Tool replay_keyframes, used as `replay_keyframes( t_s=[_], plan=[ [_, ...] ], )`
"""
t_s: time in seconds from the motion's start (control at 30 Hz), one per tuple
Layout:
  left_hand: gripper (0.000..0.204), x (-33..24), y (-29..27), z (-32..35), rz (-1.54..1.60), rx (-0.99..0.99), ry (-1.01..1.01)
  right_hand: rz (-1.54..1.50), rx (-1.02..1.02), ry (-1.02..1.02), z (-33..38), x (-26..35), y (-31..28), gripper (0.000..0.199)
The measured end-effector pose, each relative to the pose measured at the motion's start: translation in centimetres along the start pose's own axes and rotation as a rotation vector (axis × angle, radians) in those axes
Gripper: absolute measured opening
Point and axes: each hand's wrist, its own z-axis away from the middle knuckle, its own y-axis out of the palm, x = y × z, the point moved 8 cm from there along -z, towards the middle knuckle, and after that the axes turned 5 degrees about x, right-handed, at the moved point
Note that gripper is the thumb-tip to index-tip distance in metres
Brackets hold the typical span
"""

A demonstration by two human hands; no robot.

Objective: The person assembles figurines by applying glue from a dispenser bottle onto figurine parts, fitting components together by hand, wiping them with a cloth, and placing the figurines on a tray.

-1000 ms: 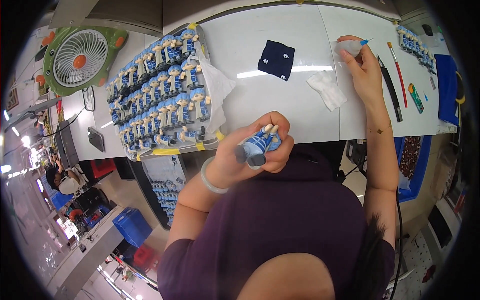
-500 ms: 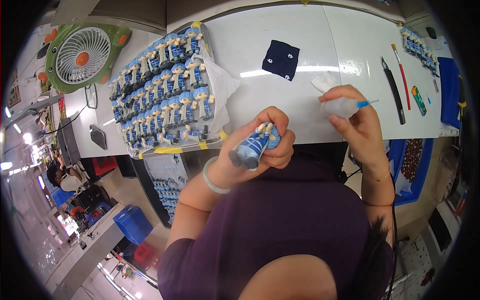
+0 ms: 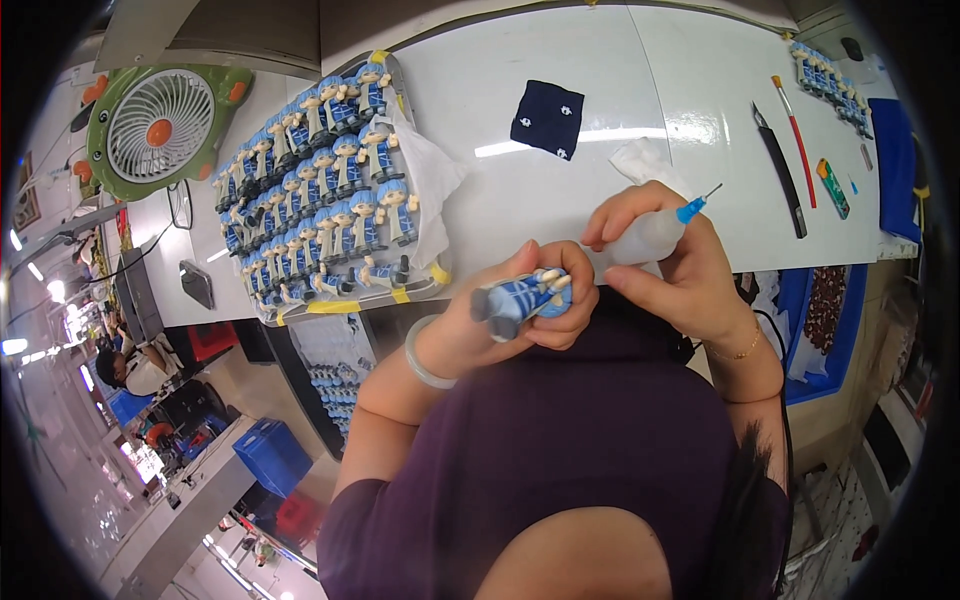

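Observation:
My left hand [image 3: 520, 300] is closed round a small blue-haired figurine [image 3: 518, 302] in blue clothes. Its dark feet point to the left, and its head is partly covered by my fingers. In my right hand [image 3: 680, 260] is a translucent squeeze bottle [image 3: 645, 238] with a blue needle tip [image 3: 691, 208] aimed up and to the right, away from the figurine. The bottle and the figurine are apart. Beyond my right hand a crumpled white tissue [image 3: 642, 160] lies on the white table, and a dark blue cloth [image 3: 547, 119] with small white motifs is farther back.
At the left, a tray [image 3: 405, 95] with yellow tape holds rows of similar figurines. A green fan [image 3: 160, 130] and a phone [image 3: 197, 284] sit beyond it. On the right are a black craft knife [image 3: 780, 170], a red brush [image 3: 796, 140], a green-yellow tool [image 3: 832, 188] and more figurines [image 3: 832, 85].
My right hand has moved left and slightly down with the bottle, closer to the figurine. My left hand has turned the figurine a little and shifted slightly right.

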Motion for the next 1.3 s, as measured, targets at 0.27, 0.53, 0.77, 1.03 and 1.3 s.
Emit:
replay_keyframes(
  t_s=[0.27, 0.53, 0.77, 1.03, 1.3],
  plan=[
    [0.047, 1.6, -1.5, 0.3, -0.059, -0.248, -0.28, -0.095, 0.193, 0.034, -2.5, -0.4, 1.3, 0.027],
    [0.05, 1.0, -2.0, 0.2, 0.181, -0.308, -0.105, -0.122, 0.029, 0.11, -2.2, -1.0, 0.6, 0.026],
    [0.055, -2.5, -0.2, 0.9, -0.982, -0.363, 0.174, -0.096, -0.178, -0.033, -1.5, 0.0, -0.3, 0.017],
    [0.044, -4.4, 2.8, 1.1, -1.758, -0.287, 0.555, -0.173, -0.1, -0.028, -1.1, 0.6, 0.4, 0.019],
    [0.031, -4.2, 2.7, 2.0, -1.873, -0.177, 0.675, -0.215, -0.01, 0.034, -0.2, 0.9, 0.4, 0.025]
  ],
)
